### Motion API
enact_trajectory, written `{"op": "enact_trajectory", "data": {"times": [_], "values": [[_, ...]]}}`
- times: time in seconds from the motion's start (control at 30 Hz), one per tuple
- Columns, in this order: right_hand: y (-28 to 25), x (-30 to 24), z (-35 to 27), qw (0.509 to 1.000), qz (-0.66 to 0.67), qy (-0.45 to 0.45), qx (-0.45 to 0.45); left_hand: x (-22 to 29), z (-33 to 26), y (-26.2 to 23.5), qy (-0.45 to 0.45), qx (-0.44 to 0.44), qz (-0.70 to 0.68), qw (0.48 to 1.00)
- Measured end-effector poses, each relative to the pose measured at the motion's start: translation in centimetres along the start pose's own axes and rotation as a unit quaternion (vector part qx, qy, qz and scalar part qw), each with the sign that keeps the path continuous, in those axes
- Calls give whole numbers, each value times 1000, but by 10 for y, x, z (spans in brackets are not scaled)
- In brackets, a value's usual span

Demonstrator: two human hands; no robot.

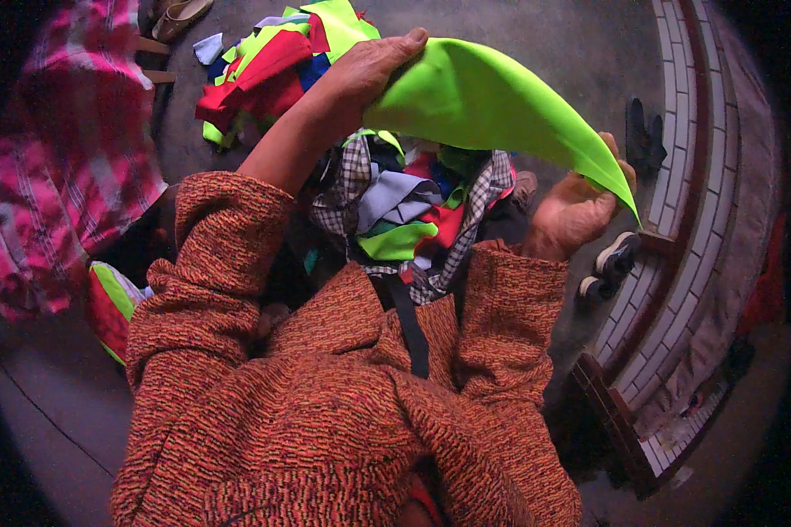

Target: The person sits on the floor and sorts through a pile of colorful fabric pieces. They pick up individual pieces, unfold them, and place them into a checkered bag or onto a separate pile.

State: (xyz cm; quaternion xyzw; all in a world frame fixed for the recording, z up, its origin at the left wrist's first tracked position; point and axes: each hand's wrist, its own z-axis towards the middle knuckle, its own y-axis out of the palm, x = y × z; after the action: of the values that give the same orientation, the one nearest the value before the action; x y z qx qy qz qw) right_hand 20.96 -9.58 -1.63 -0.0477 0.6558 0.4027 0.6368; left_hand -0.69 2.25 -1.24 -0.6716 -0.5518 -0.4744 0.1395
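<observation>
A bright yellow-green piece of cloth (492, 97) is stretched in an arc between my two raised hands. My left hand (373, 70) is closed on its upper left end, thumb along the edge. At the lower right, my right hand (580, 211) grips the tapering end, its fingers partly hidden behind the cloth. Below the cloth, a checked fabric bag or wrap (347, 180) lies open near my lap. Inside it are grey scraps (395, 198), a green scrap (400, 241) and red pieces (448, 224).
A heap of red, yellow-green and blue cloth pieces (268, 75) lies on the floor ahead. Pink plaid fabric (70, 176) hangs at the left. Dark shoes (615, 259) stand at the right beside a white-tiled step (677, 105). A colourful bundle (114, 307) sits by my left elbow.
</observation>
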Motion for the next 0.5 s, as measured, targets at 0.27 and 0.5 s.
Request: {"op": "enact_trajectory", "data": {"times": [0.27,0.5], "values": [[1,6,1,996,-87,21,-4,9,-1,-21,101,8,-11,995],[-6,10,-1,980,-156,125,0,46,-7,-69,241,112,-37,963]]}}
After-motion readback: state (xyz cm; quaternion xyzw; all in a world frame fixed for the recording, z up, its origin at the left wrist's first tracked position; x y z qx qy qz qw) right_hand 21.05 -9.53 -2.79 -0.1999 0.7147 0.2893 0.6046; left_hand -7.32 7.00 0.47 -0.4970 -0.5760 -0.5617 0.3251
